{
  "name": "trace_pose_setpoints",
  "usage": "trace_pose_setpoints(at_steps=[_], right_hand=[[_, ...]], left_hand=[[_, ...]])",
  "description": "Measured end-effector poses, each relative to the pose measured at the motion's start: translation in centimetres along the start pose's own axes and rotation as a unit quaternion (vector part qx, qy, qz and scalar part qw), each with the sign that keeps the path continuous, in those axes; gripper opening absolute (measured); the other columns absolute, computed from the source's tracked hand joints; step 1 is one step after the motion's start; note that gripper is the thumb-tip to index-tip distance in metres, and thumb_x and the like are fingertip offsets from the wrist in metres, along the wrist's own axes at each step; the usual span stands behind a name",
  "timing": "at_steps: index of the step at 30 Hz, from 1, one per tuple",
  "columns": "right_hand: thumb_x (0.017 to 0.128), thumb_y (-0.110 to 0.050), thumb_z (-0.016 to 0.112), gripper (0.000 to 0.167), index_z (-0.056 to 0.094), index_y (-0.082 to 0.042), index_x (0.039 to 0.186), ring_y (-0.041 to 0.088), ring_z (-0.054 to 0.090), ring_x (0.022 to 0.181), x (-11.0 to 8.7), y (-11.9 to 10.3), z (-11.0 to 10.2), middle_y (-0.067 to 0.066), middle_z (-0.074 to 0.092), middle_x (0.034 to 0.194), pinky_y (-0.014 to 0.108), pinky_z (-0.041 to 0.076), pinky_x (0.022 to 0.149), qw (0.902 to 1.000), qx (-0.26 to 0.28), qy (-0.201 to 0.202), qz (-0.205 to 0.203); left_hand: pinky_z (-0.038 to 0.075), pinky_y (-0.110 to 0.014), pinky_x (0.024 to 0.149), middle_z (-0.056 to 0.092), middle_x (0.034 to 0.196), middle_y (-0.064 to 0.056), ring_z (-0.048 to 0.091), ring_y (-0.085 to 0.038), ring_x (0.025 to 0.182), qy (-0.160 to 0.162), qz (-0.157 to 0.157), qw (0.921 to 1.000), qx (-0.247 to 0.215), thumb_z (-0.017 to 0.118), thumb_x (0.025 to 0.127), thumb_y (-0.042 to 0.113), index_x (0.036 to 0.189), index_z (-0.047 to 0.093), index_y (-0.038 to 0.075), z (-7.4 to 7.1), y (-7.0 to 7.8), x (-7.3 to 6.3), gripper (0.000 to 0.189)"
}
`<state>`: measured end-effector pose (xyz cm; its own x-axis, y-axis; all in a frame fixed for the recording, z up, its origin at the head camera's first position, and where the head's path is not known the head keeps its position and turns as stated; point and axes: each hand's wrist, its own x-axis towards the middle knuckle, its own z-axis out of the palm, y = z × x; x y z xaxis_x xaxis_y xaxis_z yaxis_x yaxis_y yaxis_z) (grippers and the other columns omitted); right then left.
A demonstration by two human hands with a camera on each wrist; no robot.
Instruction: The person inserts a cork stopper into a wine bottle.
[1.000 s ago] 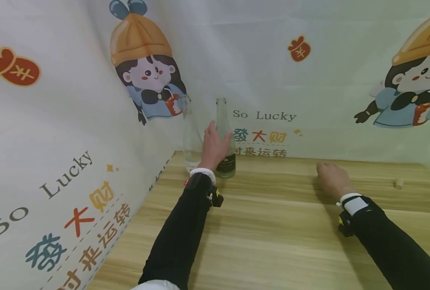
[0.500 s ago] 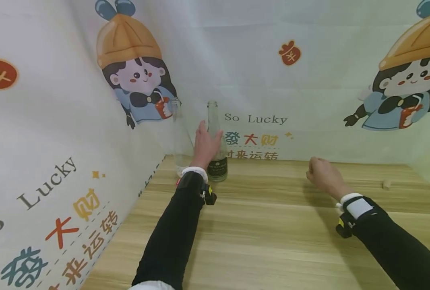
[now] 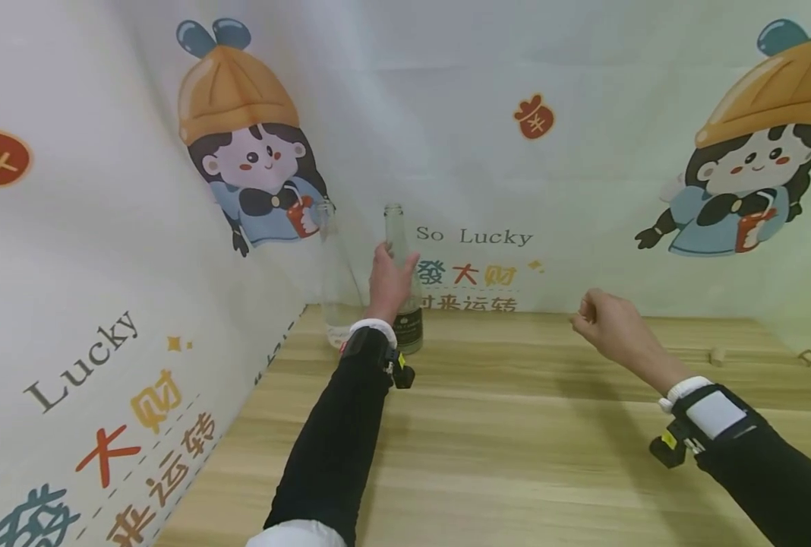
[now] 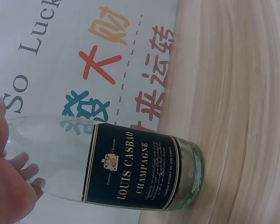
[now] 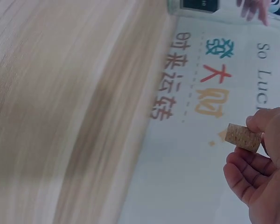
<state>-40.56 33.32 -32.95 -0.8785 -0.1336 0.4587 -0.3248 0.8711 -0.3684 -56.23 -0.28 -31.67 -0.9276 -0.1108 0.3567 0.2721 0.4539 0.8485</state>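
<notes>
An upright green-tinted champagne bottle (image 3: 408, 328) with a dark label stands at the back left of the table. My left hand (image 3: 388, 285) grips its upper part, with the mouth showing uncovered above the fingers. In the left wrist view, fingertips (image 4: 30, 171) show through the glass of the bottle (image 4: 130, 168), whose base is at the wood. Out to the right, my right hand (image 3: 610, 327) is raised over the table. The right wrist view shows it pinching a small cork (image 5: 242, 137) between thumb and forefinger, the other fingers loosely curled beneath.
A clear glass bottle (image 3: 337, 292) stands just left of the gripped one, partly behind my left hand. Another small cork-like piece (image 3: 717, 356) rests on the wooden table (image 3: 501, 441) at the right. Printed cloth walls (image 3: 446, 99) rise behind and to the left.
My left hand's fingers have drawn in around the bottle. The right hand has lifted and turned, its thumb side now showing. The head view has shifted slightly.
</notes>
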Motion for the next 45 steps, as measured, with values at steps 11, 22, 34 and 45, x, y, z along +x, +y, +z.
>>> trace_pose_setpoints(at_steps=[11, 22, 34, 45], right_hand=[[0.099, -0.013, 0.069, 0.021, 0.053, -0.004, 0.090, 0.017, 0.047, 0.061, -0.9, -2.7, -2.0, 0.006, 0.057, 0.076, 0.031, 0.039, 0.055, 0.9992, 0.000, 0.020, -0.035], [0.098, -0.012, 0.071, 0.021, 0.054, -0.004, 0.091, 0.017, 0.047, 0.062, -3.0, -4.0, -4.6, 0.005, 0.057, 0.076, 0.028, 0.037, 0.054, 0.9979, -0.008, 0.042, -0.048], [0.097, -0.014, 0.074, 0.021, 0.057, -0.004, 0.092, 0.016, 0.049, 0.063, -4.9, -3.0, -6.4, 0.004, 0.059, 0.076, 0.027, 0.040, 0.054, 0.9969, -0.012, 0.063, -0.047], [0.097, -0.014, 0.074, 0.022, 0.056, -0.003, 0.091, 0.017, 0.048, 0.064, -5.6, -3.3, -7.4, 0.003, 0.057, 0.075, 0.029, 0.039, 0.056, 0.9958, -0.018, 0.077, -0.046]], left_hand=[[0.041, -0.050, 0.114, 0.050, 0.150, -0.021, 0.049, -0.038, 0.136, -0.006, -0.018, 0.9994, -0.028, 0.059, 0.106, 0.040, 0.153, 0.038, 0.004, -1.1, -1.1, -0.5, 0.063], [0.040, -0.053, 0.114, 0.049, 0.149, -0.025, 0.049, -0.042, 0.136, -0.057, 0.014, 0.9981, -0.019, 0.054, 0.107, 0.042, 0.152, 0.036, 0.002, -1.7, -1.2, -1.1, 0.062], [0.043, -0.051, 0.113, 0.049, 0.151, -0.019, 0.050, -0.036, 0.135, -0.135, 0.030, 0.9899, -0.033, 0.049, 0.107, 0.053, 0.155, 0.034, 0.008, -1.5, 0.0, -2.8, 0.068], [0.038, -0.053, 0.116, 0.047, 0.151, -0.020, 0.047, -0.036, 0.138, -0.192, 0.052, 0.9799, -0.019, 0.048, 0.106, 0.056, 0.152, 0.033, 0.009, -2.4, 0.6, -4.8, 0.068]])
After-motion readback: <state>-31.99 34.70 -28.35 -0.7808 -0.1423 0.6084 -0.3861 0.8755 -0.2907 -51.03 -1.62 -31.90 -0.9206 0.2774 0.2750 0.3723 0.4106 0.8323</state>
